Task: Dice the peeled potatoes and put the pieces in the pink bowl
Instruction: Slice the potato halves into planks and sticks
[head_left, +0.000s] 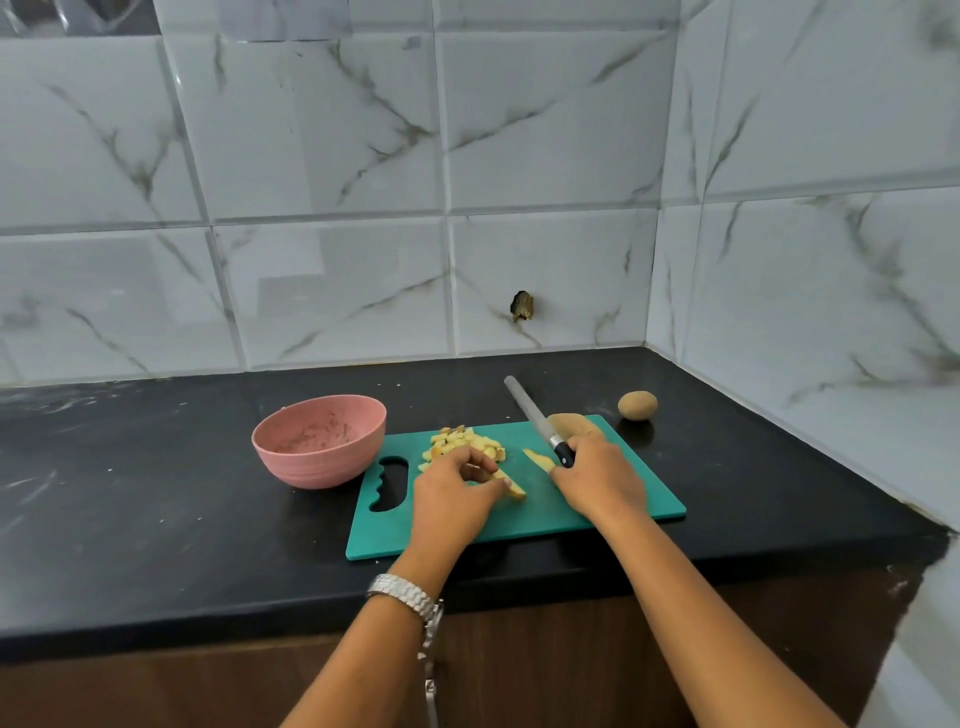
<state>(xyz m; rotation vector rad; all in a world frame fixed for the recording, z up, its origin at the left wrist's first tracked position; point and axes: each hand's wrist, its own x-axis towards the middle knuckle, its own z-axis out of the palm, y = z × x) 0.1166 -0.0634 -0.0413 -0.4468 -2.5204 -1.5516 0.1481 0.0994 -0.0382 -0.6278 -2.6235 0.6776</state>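
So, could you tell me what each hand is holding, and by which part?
The right hand grips the knife by its black handle; the left hand pinches a potato strip, leaving its right end free.

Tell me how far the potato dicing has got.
Done: a pile of diced pieces sits on the green cutting board. In hand: the left hand holds a potato strip, and the right hand grips the knife. Left: a second strip, a brown potato piece, a whole potato, and filling the pink bowl, which shows only smears.
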